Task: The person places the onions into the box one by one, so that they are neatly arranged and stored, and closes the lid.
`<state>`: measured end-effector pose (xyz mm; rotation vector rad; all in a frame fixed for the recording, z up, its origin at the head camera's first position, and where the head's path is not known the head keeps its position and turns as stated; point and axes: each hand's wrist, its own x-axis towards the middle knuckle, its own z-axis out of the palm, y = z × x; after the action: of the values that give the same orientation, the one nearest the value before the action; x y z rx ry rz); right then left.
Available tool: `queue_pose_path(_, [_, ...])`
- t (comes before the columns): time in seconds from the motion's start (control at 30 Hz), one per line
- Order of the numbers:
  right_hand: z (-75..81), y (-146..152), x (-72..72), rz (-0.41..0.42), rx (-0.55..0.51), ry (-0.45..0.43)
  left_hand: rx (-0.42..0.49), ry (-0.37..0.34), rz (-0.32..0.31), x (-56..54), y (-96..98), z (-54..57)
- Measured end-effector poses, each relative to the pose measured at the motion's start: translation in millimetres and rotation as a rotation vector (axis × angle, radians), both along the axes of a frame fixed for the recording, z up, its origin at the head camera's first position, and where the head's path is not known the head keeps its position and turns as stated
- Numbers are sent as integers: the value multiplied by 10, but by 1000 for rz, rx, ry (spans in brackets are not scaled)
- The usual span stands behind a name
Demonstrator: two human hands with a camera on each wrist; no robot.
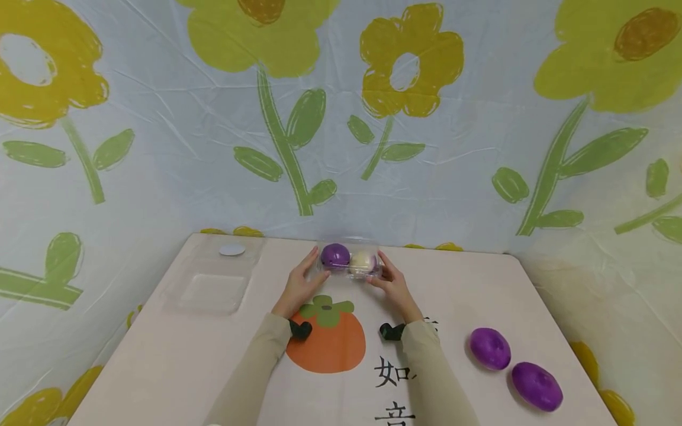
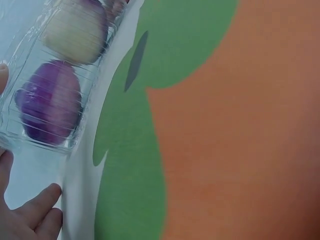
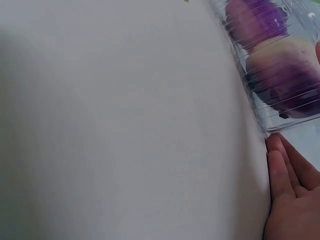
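At the far edge of the table is a clear plastic box [image 1: 345, 274], held at both ends. Inside it lie a glossy purple onion-like ball [image 1: 335, 256] on the left and a cream-and-purple one [image 1: 363, 262] on the right. My left hand [image 1: 299, 289] spans the box's left end, thumb at the near corner, fingers at the far one. At the right end my right hand [image 1: 395, 288] grips likewise. In the right wrist view, fingertips [image 3: 276, 142] meet the box's corner. The left wrist view shows ridged plastic over both balls.
Another clear plastic container [image 1: 213, 290] lies opened out at the table's left, with a white oval [image 1: 232, 249] on its upper part. Two purple onion-like ovals [image 1: 490, 349] rest at the right. A printed orange persimmon [image 1: 330, 346] marks the tablecloth; flowered fabric [image 1: 341, 195] hangs behind.
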<state>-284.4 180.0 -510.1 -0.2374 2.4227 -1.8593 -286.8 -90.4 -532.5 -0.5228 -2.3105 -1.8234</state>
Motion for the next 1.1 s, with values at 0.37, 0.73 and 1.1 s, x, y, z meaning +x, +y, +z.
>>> queue_pose_path(0.37, [-8,9,-129,-4,-16,-14,-52,-18,26,-308,-8,-301])
queue_pose_path(0.73, [-65,18,-209,14,-10,-19,-40,-29,35,-328,19,-260])
queue_pose_path(1.1, [-399,42,-344,-53,11,31,-20,-50,29,-365,33,-436])
